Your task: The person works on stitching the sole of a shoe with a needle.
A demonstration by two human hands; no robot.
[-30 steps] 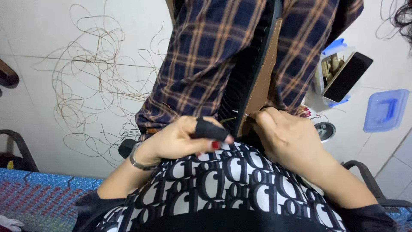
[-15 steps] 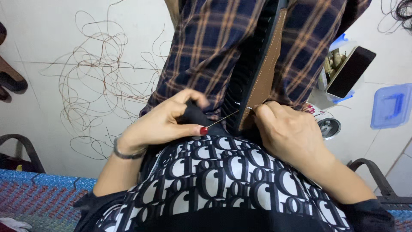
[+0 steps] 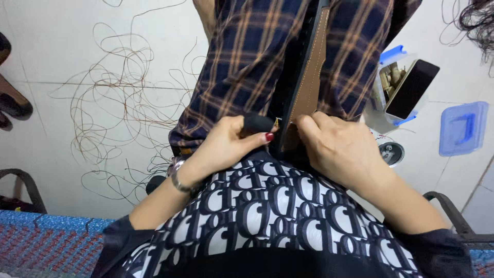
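At the left of the frame, loose brown thread lies in tangled loops on the pale tiled floor. Just left of centre, the left hand is curled shut, its fingers wrapped round a small black tool handle, the red-nailed thumb pressed under it. The tip of that tool meets the lower edge of a brown leather strap with a black border, which runs from the centre up to the top of the frame between the knees in plaid trousers. Right of centre, the right hand is closed, its fingers pinching the strap's bottom end. At the far right lie a phone on a small box and a blue lid.
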